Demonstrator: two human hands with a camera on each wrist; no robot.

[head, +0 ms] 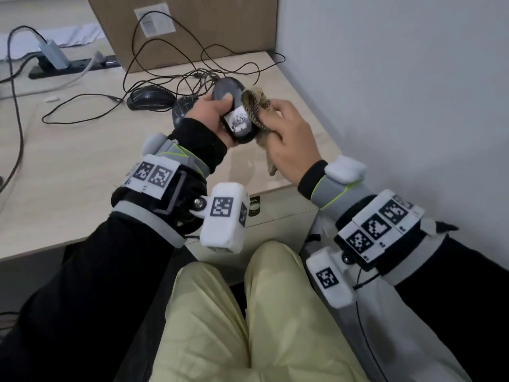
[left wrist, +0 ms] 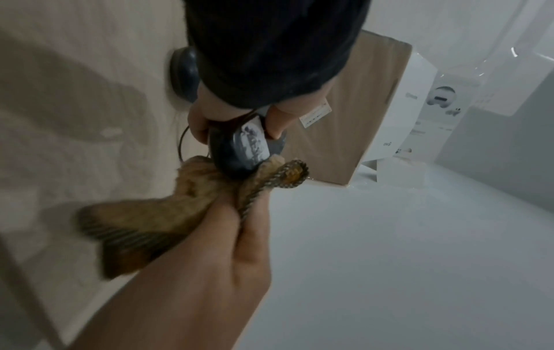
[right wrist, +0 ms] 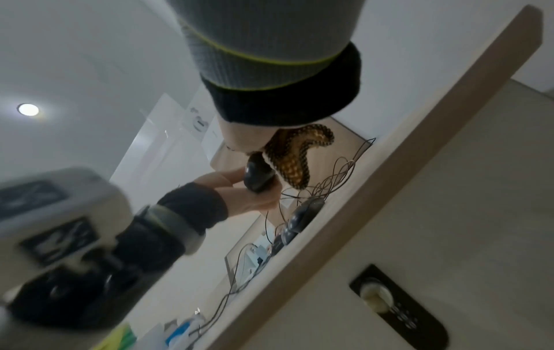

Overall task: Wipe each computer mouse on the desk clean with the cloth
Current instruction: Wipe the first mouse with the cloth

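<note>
A dark mouse (head: 234,117) is held up over the desk's right corner, underside and white label facing me. My left hand (head: 213,113) grips it, thumb on the grey end. My right hand (head: 286,133) clutches a bunched tan cloth (head: 254,108) with a striped edge and presses it against the mouse's right side. The left wrist view shows the held mouse (left wrist: 237,154), the cloth (left wrist: 192,189) under it and the right hand (left wrist: 239,232). In the right wrist view the cloth (right wrist: 297,156) wraps the mouse (right wrist: 257,177). Two more black mice (head: 151,99) (head: 180,110) lie on the desk, the second partly hidden by my left hand.
Tangled mouse cables (head: 198,70) run across the desk (head: 68,166) toward a large cardboard box (head: 192,23). A power strip (head: 68,67) with a plugged adapter sits at back left. A white wall (head: 399,92) bounds the desk's right side. A drawer unit (head: 275,216) stands below the corner.
</note>
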